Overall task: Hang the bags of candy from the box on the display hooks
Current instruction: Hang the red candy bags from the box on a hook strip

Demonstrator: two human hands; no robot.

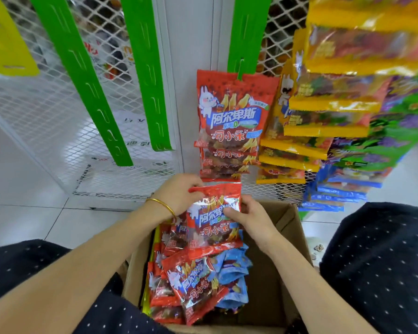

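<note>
Head view: left hand (179,196), right hand (251,219) tight round red bag (211,233) above open box (288,237)

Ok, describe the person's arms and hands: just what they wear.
The left forearm and right forearm are bare, with no sleeves or gloves in view. The left hand has a thin gold bangle round its wrist. The right hand shows no ring, watch or bracelet. The dark, white-dotted fabric at the lower corners looks like legwear, not sleeves.
</note>
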